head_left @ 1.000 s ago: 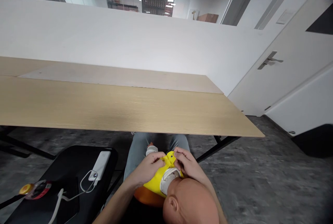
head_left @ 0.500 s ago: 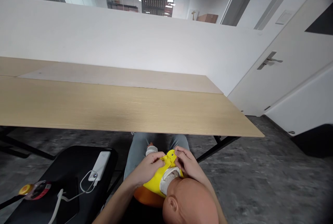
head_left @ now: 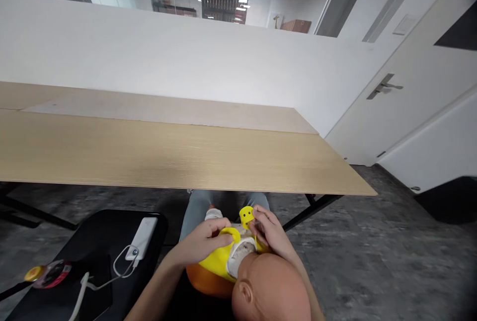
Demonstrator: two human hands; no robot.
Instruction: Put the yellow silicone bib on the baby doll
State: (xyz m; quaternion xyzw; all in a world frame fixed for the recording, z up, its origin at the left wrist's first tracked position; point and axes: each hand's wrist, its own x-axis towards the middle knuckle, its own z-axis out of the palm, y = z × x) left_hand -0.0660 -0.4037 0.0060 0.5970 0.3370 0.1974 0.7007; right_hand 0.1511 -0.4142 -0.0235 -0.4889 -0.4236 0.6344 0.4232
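A bald doll [head_left: 272, 288] lies on my lap at the bottom of the view, wearing a yellow bib [head_left: 217, 261] over white cloth. My left hand [head_left: 201, 240] pinches one yellow strap end of the bib at the doll's neck. My right hand [head_left: 269, 229] pinches the other strap end [head_left: 246, 214], a tab with small holes, lifted clear of the first. The two strap ends are apart. An orange part [head_left: 203, 281] shows under the bib.
A long wooden table [head_left: 167, 152] stretches right in front of me, above my knees. A black chair [head_left: 100, 261] on my left carries a white power bank [head_left: 141, 236] with a cable and a red-and-yellow object [head_left: 44, 274]. A white door [head_left: 410, 92] stands to the right.
The bib's strap ends were pressed together at the neck; now they have come apart, my right hand lifting its tab up and away.
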